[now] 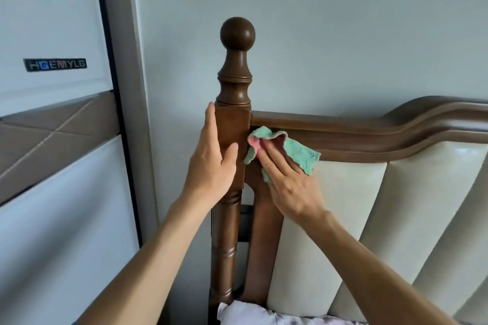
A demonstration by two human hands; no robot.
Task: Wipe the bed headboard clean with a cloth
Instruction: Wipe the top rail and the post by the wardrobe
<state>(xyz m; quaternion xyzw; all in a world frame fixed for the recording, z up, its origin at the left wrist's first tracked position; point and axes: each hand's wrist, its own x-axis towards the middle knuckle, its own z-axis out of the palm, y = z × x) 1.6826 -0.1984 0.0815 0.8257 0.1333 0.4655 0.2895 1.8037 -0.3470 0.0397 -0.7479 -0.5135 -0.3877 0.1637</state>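
Observation:
The headboard has a dark wooden frame [343,130] with a curved top rail and cream padded panels [343,219]. Its left corner post [233,92] is turned wood topped by a round knob. My left hand [211,166] rests flat against the post's square block, fingers extended and thumb on its front face. My right hand [287,182] presses a green and pink cloth [295,151] against the frame just right of the post, under the top rail. Part of the cloth is hidden beneath my fingers.
A white and brown wardrobe door [52,139] with a small nameplate stands at the left, beside a grey door frame [126,87]. A pale wall [317,34] rises behind the headboard. A patterned pillow or bedding [250,315] lies at the bottom.

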